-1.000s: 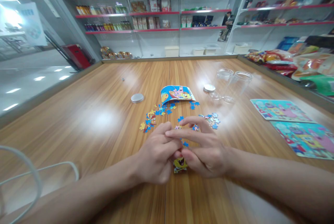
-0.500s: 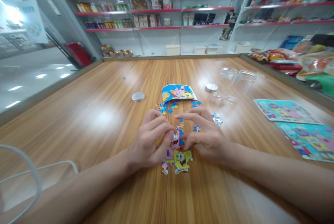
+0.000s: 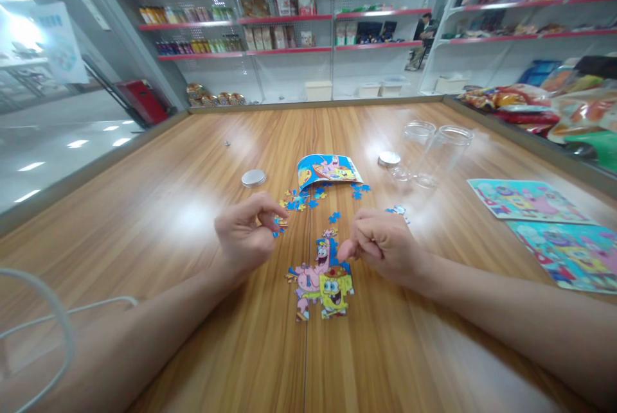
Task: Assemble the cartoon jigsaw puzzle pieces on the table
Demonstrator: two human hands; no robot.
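Observation:
A partly joined cartoon puzzle (image 3: 321, 281) lies on the wooden table (image 3: 193, 220) between my hands. My left hand (image 3: 243, 236) hovers to its left, with thumb and fingers pinched near a small blue piece at its fingertips. My right hand (image 3: 380, 243) rests to the puzzle's right with fingers curled in and the thumb touching the puzzle's upper edge. Loose puzzle pieces (image 3: 303, 198) are scattered just beyond, in front of a curled picture sheet (image 3: 328, 169).
Two clear plastic jars (image 3: 434, 149) lie at the back right with a metal lid (image 3: 388, 158) beside them; another lid (image 3: 253, 178) sits left of the sheet. Two finished puzzle boards (image 3: 544, 220) lie at the right. Snack bags (image 3: 544, 105) and shelves stand beyond. A white cable (image 3: 58, 323) loops at the left.
My hands have drawn apart from over the joined puzzle, left hand going left and right hand right. The whole joined piece now shows between them.

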